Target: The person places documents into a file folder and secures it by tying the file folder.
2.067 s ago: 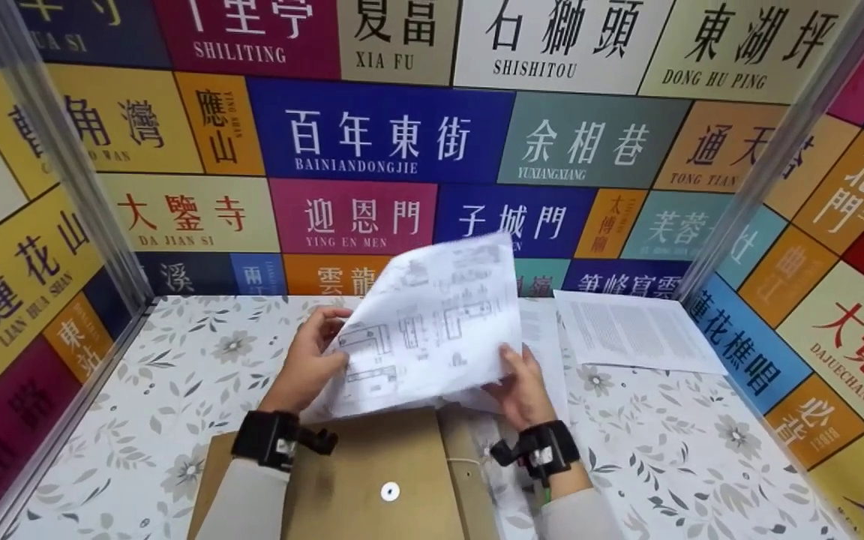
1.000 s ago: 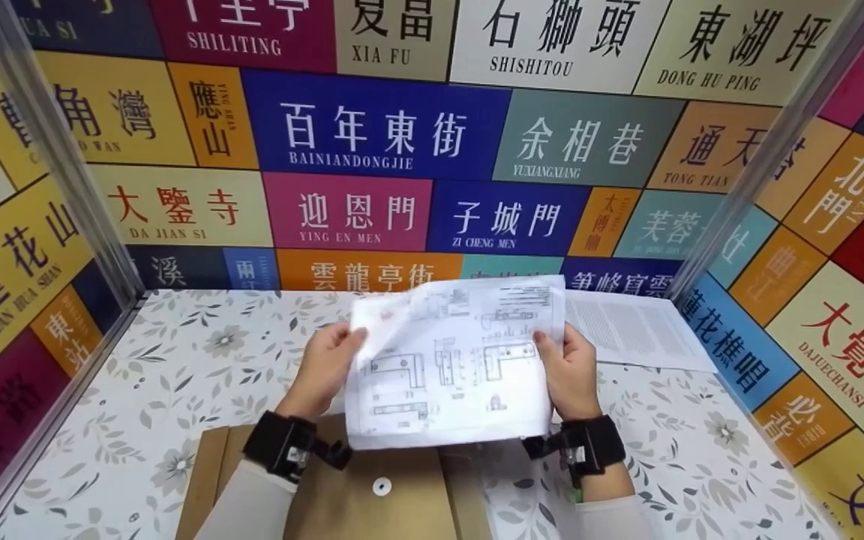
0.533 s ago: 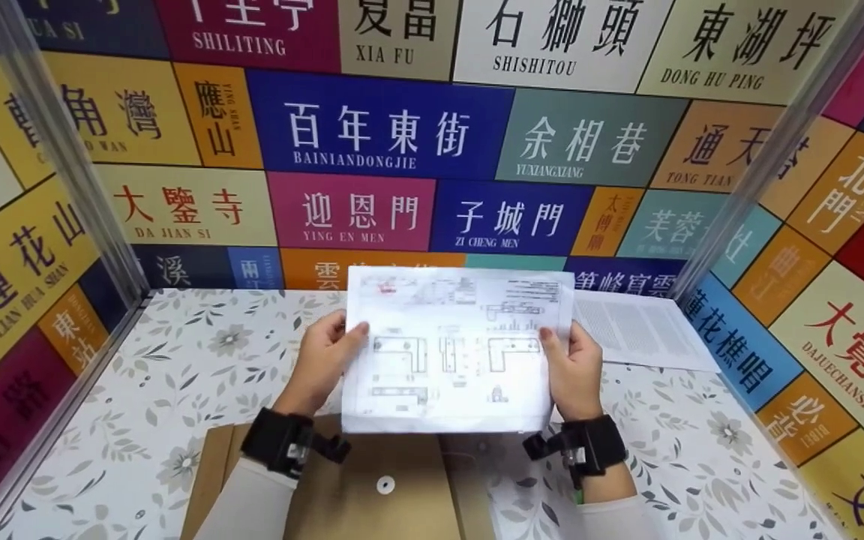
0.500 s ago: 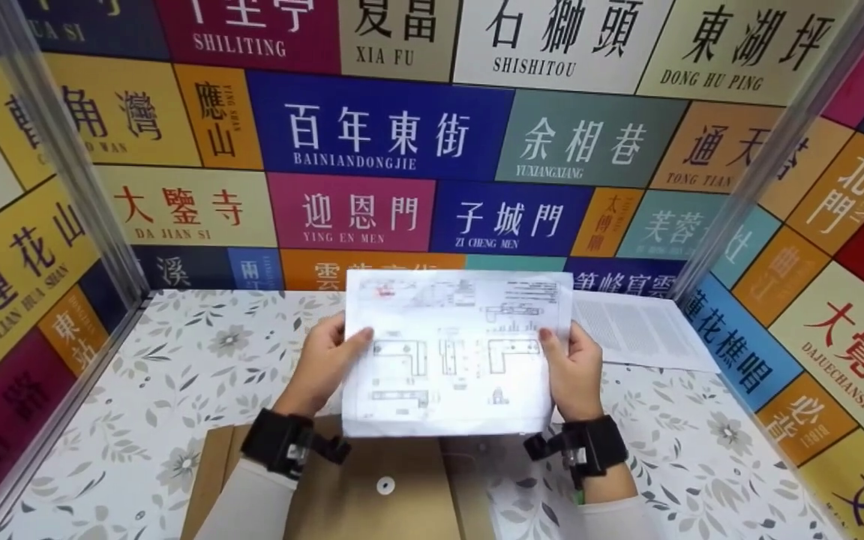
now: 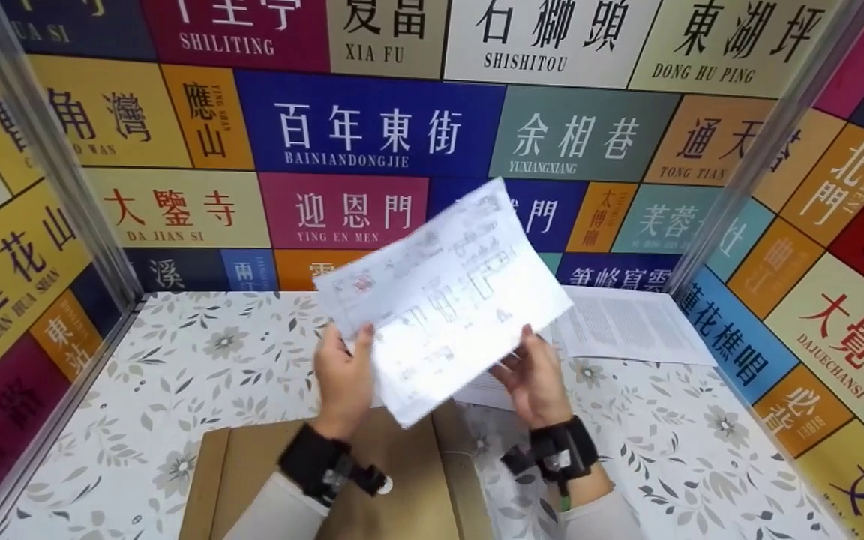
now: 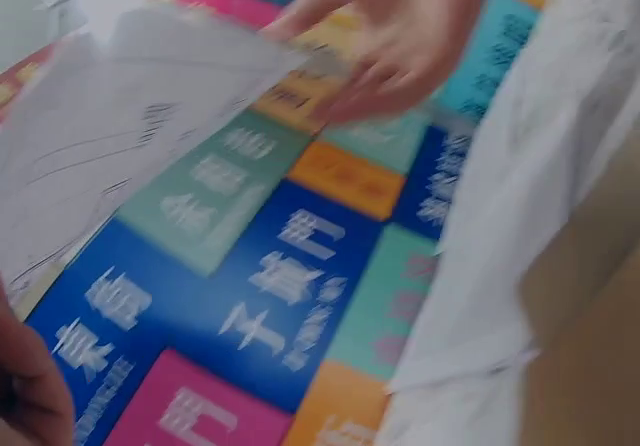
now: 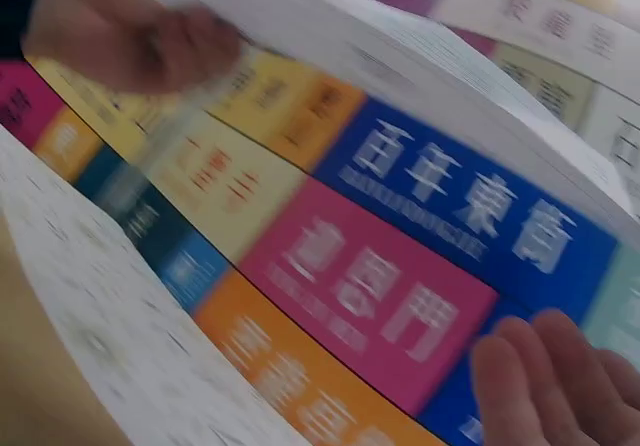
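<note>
A white sheet of paper [image 5: 454, 292] printed with line drawings is tilted in the air in the head view, its right side raised. My left hand [image 5: 346, 375] pinches its lower left edge, thumb on the printed face and fingers behind. By the sheet's lower right edge is my right hand [image 5: 537, 382], thumb tip right at the edge. In the right wrist view, the right fingers [image 7: 540, 381] are loosely bent with nothing between them, apart from the paper. The left wrist view shows the right hand [image 6: 400, 51] spread beside a paper corner.
Under my forearms lies a brown kraft document envelope [image 5: 409, 469] with a white button. A text-printed page [image 5: 627, 326] is at the back right of the flower-patterned table [image 5: 702, 450]. Part of another page [image 5: 488, 391] shows below the held sheet. Sign-printed panels [image 5: 372, 127] enclose the table.
Half a second ago both hands held the sheet level by its sides. It has since turned anticlockwise; my right hand has let go of the side and moved down and left.
</note>
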Tool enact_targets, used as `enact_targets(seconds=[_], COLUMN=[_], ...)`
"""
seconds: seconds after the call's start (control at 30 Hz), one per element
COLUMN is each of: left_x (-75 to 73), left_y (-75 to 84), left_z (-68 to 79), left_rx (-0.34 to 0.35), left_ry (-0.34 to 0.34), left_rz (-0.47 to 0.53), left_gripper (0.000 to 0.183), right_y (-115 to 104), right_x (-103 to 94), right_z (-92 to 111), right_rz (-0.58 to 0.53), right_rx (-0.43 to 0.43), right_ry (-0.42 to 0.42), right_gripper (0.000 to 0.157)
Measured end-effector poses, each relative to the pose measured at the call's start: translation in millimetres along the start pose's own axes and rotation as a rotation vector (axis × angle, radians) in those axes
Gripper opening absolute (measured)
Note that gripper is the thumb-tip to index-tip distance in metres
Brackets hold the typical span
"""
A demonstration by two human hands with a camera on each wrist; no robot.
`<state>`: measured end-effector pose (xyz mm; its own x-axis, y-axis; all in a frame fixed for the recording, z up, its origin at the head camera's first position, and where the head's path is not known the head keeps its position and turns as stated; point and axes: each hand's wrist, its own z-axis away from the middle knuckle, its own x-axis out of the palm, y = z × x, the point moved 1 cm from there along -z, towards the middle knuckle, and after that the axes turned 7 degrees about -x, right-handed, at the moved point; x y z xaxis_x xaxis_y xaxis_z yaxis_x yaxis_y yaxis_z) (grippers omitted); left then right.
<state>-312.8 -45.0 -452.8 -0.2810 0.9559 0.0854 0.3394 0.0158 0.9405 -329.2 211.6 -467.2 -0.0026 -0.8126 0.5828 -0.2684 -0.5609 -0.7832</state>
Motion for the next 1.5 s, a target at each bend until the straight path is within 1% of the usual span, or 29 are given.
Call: enact_targets(seconds=[0.07, 0.13, 0.17, 0.2, 0.23, 0.3, 0.37, 0.43, 0.47, 0.53, 0.6, 0.67, 0.7, 0.73, 0.77, 0.83, 0.9, 0.93, 0.97, 1.0, 1.03, 1.07, 1.1, 1.2, 1.27, 1.3, 1.37, 1.43, 1.5], left_x=[12.8, 21.2, 22.1, 20.8, 17.4, 5.5, -9.3, -22.9, -28.7, -36.8, -40.5, -40.2, -39.0, -37.6, -36.0, -33.5, -33.3, -34.4, -35.9, -38.2, -41.0, -44.3, -48.2, -60.6, -67.3, -69.4, -70.4, -67.3, -60.6], left_y=[-6.2, -10.0, -10.3, -9.9, -8.7, -3.8, 1.8, 7.8, 10.9, 15.8, 16.7, 12.1, 8.2, 3.4, -2.0, -12.9, -20.7, -23.5, -25.2, -26.2, -26.2, -25.4, -24.1, -19.7, -17.2, -15.9, -14.0, -12.8, -11.2], left_z=[9.1, 14.5, 15.0, 13.7, 10.6, 1.5, -8.8, -18.0, -21.6, -26.6, -29.5, -30.7, -30.8, -30.5, -30.1, -29.2, -29.1, -29.6, -30.8, -32.6, -35.1, -37.8, -40.4, -48.4, -52.4, -53.8, -55.1, -54.1, -50.6], left_rx=[-0.003, -0.050, -0.088, -0.124, -0.147, -0.186, -0.177, -0.139, -0.107, -0.017, 0.074, 0.157, 0.184, 0.192, 0.177, 0.124, 0.036, -0.028, -0.075, -0.102, -0.133, -0.161, -0.183, -0.191, -0.191, -0.186, -0.176, -0.158, -0.143], left_ry=[-0.024, -0.090, -0.122, -0.139, -0.138, -0.110, -0.070, -0.078, -0.106, -0.177, -0.256, -0.317, -0.349, -0.394, -0.448, -0.565, -0.662, -0.696, -0.712, -0.710, -0.692, -0.665, -0.629, -0.500, -0.425, -0.391, -0.325, -0.253, -0.177], left_rz=[-0.014, -0.025, -0.021, -0.028, -0.052, -0.110, -0.212, -0.334, -0.392, -0.512, -0.596, -0.641, -0.661, -0.667, -0.659, -0.635, -0.611, -0.574, -0.541, -0.517, -0.494, -0.462, -0.426, -0.368, -0.336, -0.327, -0.318, -0.326, -0.333], left_gripper=[0.017, 0.019, 0.024, 0.028, 0.033, 0.041, 0.051, 0.058, 0.061, 0.067, 0.067, 0.064, 0.063, 0.062, 0.060, 0.054, 0.043, 0.036, 0.028, 0.023, 0.018, 0.015, 0.014, 0.012, 0.014, 0.015, 0.016, 0.017, 0.016], right_y=[6, 8, 7, 5, 3, -3, -10, -16, -19, -22, -21, -18, -16, -14, -11, -7, -4, -3, -3, -4, -6, -9, -12, -24, -31, -33, -37, -37, -35], right_x=[10.0, 13.0, 11.6, 8.9, 4.9, -5.2, -15.7, -23.5, -26.6, -29.9, -29.6, -26.8, -24.7, -22.1, -19.6, -15.2, -13.3, -13.3, -14.3, -16.0, -19.1, -22.8, -26.8, -38.5, -44.8, -46.8, -48.3, -46.1, -40.3], right_z=[4, 5, 4, 2, 0, -6, -10, -12, -12, -12, -10, -7, -6, -4, -2, 1, 2, 2, 2, 1, -1, -2, -4, -7, -8, -9, -9, -8, -6], right_rz=[0.021, 0.102, 0.146, 0.196, 0.245, 0.350, 0.430, 0.503, 0.540, 0.591, 0.647, 0.678, 0.680, 0.681, 0.685, 0.686, 0.676, 0.663, 0.641, 0.595, 0.538, 0.468, 0.384, 0.146, 0.044, 0.022, 0.043, 0.111, 0.192], right_rx=[-0.064, -0.130, -0.158, -0.168, -0.166, -0.146, -0.108, -0.048, -0.008, 0.109, 0.214, 0.291, 0.319, 0.333, 0.339, 0.346, 0.351, 0.346, 0.338, 0.338, 0.343, 0.349, 0.352, 0.338, 0.300, 0.280, 0.237, 0.224, 0.224], right_ry=[0.072, 0.175, 0.211, 0.242, 0.252, 0.214, 0.106, -0.051, -0.135, -0.313, -0.476, -0.602, -0.651, -0.695, -0.731, -0.792, -0.831, -0.839, -0.840, -0.835, -0.820, -0.801, -0.787, -0.753, -0.725, -0.705, -0.641, -0.561, -0.478], right_gripper=[0.029, 0.037, 0.038, 0.039, 0.039, 0.035, 0.031, 0.028, 0.026, 0.027, 0.028, 0.029, 0.029, 0.029, 0.028, 0.027, 0.026, 0.025, 0.023, 0.021, 0.021, 0.024, 0.031, 0.059, 0.068, 0.069, 0.063, 0.058, 0.057])
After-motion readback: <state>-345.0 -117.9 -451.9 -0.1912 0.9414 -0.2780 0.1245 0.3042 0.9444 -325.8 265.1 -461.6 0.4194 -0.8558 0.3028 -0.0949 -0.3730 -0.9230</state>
